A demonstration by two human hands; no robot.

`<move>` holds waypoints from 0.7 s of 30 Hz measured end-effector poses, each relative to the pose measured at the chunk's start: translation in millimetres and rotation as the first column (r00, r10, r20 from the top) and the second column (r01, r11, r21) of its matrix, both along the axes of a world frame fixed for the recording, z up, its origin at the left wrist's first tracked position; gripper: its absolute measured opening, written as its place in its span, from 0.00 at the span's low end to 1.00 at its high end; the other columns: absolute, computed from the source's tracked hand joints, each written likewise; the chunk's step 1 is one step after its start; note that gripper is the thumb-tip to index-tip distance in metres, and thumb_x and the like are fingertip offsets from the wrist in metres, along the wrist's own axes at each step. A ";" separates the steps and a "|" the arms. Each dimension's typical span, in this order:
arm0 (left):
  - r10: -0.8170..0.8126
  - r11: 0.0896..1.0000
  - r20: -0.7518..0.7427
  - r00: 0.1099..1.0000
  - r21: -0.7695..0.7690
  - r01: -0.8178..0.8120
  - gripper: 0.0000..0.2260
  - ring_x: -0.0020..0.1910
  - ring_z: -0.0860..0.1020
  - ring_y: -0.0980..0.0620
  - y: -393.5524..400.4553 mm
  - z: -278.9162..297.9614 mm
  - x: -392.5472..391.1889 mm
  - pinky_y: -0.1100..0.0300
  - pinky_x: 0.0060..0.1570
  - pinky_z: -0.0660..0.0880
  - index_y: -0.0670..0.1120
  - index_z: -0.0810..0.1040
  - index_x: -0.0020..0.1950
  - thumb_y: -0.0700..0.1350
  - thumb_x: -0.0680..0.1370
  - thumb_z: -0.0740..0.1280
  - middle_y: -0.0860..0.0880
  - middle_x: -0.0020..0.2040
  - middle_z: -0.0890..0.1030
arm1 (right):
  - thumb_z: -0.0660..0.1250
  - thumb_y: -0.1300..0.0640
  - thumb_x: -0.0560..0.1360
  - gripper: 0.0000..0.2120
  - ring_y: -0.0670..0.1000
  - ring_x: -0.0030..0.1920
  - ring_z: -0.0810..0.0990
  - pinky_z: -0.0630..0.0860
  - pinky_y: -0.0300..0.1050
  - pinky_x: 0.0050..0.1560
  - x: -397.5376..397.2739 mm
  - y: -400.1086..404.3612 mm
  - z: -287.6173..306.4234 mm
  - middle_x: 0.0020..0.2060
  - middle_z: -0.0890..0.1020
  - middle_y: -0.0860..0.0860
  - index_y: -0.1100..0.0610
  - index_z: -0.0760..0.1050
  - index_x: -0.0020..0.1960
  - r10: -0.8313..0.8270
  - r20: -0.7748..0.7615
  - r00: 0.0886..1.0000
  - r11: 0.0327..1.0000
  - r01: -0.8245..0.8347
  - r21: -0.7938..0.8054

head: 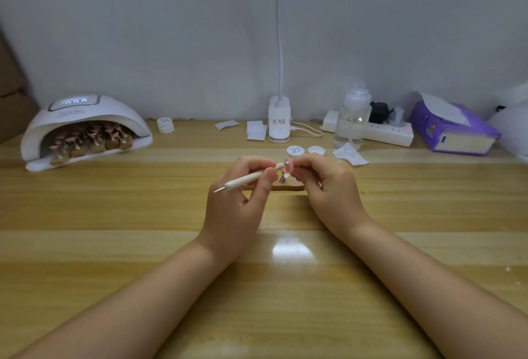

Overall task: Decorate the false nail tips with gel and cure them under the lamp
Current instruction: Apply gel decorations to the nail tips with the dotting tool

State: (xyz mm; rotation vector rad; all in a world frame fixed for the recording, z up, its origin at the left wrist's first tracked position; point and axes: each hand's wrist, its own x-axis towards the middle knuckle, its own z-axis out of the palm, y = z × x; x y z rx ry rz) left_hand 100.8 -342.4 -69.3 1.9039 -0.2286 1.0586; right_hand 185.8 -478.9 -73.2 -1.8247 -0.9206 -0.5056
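Wooden table (114, 244) with pale and darker lengthwise bands, backed by a grey-white wall (171, 30); clip-on lamp base (279, 120), white, at the table's far edge, its slim neck rising up the wall; white cable (308, 129) looping to its right; white power strip (383, 131) carrying a black plug (378, 112); clear pump bottle (353, 118) in front of the strip; purple tissue pack (454, 130) far right, one sheet protruding.

White dotting tool (246, 178) tilted, tip touching pale nail tip (289, 165), curing lamp (85, 127) holding pink tips
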 end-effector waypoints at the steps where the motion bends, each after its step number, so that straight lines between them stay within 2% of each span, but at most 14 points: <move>1: 0.003 1.000 0.002 1.000 0.004 -0.003 0.06 0.42 0.81 0.59 -0.2 0.1 0.0 0.66 0.43 0.76 0.56 0.75 0.48 0.43 0.78 0.65 0.56 0.40 0.81 | 0.66 0.68 0.75 0.07 0.46 0.39 0.78 0.73 0.38 0.42 -0.2 0.0 0.1 0.38 0.80 0.44 0.59 0.80 0.47 0.002 -0.002 1.000 1.000 -0.002 0.000; 9: -0.004 1.000 -0.007 1.000 -0.015 0.004 0.04 0.43 0.81 0.59 -0.1 -0.7 0.2 0.66 0.43 0.76 0.56 0.75 0.48 0.47 0.79 0.65 0.56 0.40 0.82 | 0.67 0.68 0.74 0.07 0.46 0.40 0.78 0.73 0.36 0.43 -0.9 0.3 0.2 0.39 0.80 0.43 0.59 0.81 0.47 0.003 -0.015 1.000 1.000 -0.003 0.005; 11: -0.017 0.999 0.003 1.000 -0.033 0.017 0.02 0.43 0.82 0.58 0.2 -0.7 0.3 0.62 0.43 0.77 0.56 0.75 0.48 0.49 0.78 0.64 0.56 0.40 0.82 | 0.67 0.68 0.74 0.07 0.46 0.40 0.78 0.73 0.37 0.43 -0.9 0.1 0.0 0.39 0.81 0.45 0.59 0.80 0.47 0.003 -0.018 1.000 1.000 -0.003 0.003; 15: -0.082 0.993 0.037 0.996 -0.088 0.085 0.05 0.47 0.83 0.54 1.9 -1.1 0.5 0.54 0.45 0.79 0.52 0.75 0.52 0.49 0.79 0.61 0.53 0.44 0.84 | 0.67 0.68 0.74 0.07 0.48 0.40 0.79 0.74 0.40 0.42 -0.2 -0.5 -0.5 0.38 0.81 0.47 0.59 0.81 0.47 0.001 -0.023 1.000 1.000 -0.001 0.017; 18: -0.111 0.987 0.032 0.993 -0.113 0.113 0.06 0.47 0.83 0.54 1.6 -0.9 0.1 0.57 0.46 0.79 0.51 0.75 0.52 0.49 0.79 0.61 0.53 0.46 0.84 | 0.66 0.68 0.75 0.07 0.49 0.39 0.79 0.75 0.43 0.42 0.4 -0.3 -0.8 0.37 0.81 0.49 0.58 0.80 0.46 0.001 -0.043 0.999 0.999 0.001 0.037; 21: -0.124 0.986 0.032 0.992 -0.106 0.127 0.04 0.45 0.83 0.55 -0.1 0.4 -1.6 0.60 0.46 0.78 0.52 0.76 0.51 0.48 0.78 0.62 0.53 0.42 0.83 | 0.66 0.67 0.75 0.07 0.48 0.38 0.78 0.75 0.44 0.42 0.1 0.2 -1.1 0.37 0.82 0.50 0.58 0.80 0.46 0.001 -0.050 0.999 0.999 0.001 0.047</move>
